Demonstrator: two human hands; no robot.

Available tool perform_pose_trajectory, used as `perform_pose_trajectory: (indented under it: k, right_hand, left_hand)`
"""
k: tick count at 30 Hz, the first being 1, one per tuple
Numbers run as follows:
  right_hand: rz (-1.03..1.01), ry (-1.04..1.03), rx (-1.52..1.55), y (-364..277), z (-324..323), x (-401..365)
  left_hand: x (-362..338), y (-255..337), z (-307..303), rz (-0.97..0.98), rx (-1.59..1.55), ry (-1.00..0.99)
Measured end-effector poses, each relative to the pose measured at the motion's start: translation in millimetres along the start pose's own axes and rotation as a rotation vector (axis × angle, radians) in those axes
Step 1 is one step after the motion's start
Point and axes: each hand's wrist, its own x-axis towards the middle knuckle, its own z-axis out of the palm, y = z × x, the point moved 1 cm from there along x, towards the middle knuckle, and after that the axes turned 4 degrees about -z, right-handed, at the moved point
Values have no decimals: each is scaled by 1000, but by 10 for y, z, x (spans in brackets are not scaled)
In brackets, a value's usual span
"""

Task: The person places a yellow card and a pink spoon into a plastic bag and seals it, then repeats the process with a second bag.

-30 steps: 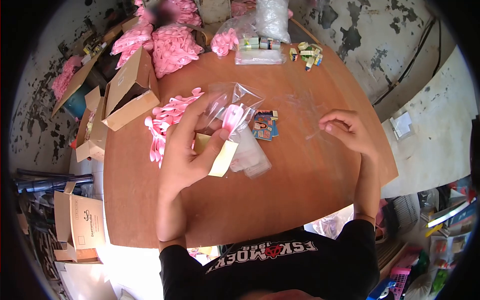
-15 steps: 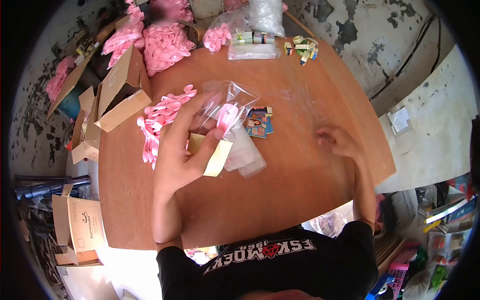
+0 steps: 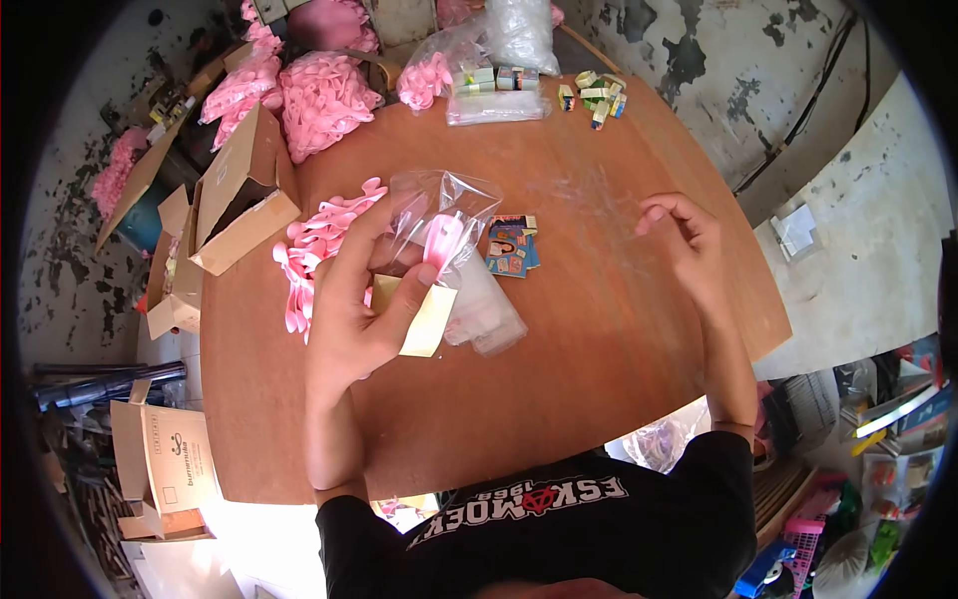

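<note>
My left hand (image 3: pixel 364 309) is closed on a clear plastic bag (image 3: pixel 464 190) with a pink spoon-shaped piece (image 3: pixel 441 245) inside. A pale yellow slip of paper (image 3: pixel 429 324) shows beneath my left thumb. My right hand (image 3: pixel 691 245) hovers over the right side of the table, its fingers curled and thumb near the index finger; anything between them is too faint to name. A heap of similar pink pieces (image 3: pixel 324 240) lies beside my left hand. Flat clear bags (image 3: pixel 486 314) lie under it, near small printed blue cards (image 3: pixel 511 250).
Clear plastic scraps (image 3: pixel 599 215) lie on the brown table (image 3: pixel 599 349). Rolled paper labels (image 3: pixel 599 98) and a pack of clear bags (image 3: pixel 499 108) are at the back. Bags of pink pieces (image 3: pixel 324 100) and an open cardboard box (image 3: pixel 244 190) stand at the back left.
My right hand has risen toward the back of the table and turned. My left hand keeps its hold on the bag with little movement. The view has shifted slightly.
</note>
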Motion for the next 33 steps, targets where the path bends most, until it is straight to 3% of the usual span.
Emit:
perform_pose_trajectory:
  k: [4, 6, 10, 19, 24, 27, 33]
  right_hand:
    - [-105, -132, 48, -590, 350, 41]
    - [-303, -184, 35, -815, 486, 94]
    - [-378, -165, 61, -1051, 636, 221]
    - [-288, -180, 87, -1186, 857, 303]
    - [-225, -300, 241, -1134, 994, 300]
    - [-115, -259, 354, -1035, 1047, 306]
    - [-217, -204, 376, -1001, 1071, 315]
  left_hand:
    - [-23, 25, 10, -4, -26, -12]
    - [-36, 32, -1, 28, -16, -10]
    - [-57, 78, -8, 56, -30, 9]
    - [-39, 57, 15, 55, -23, 10]
    - [-8, 16, 36, 93, -13, -76]
    - [-27, 43, 27, 40, 50, -80]
    - [-18, -33, 37, 62, 48, -151]
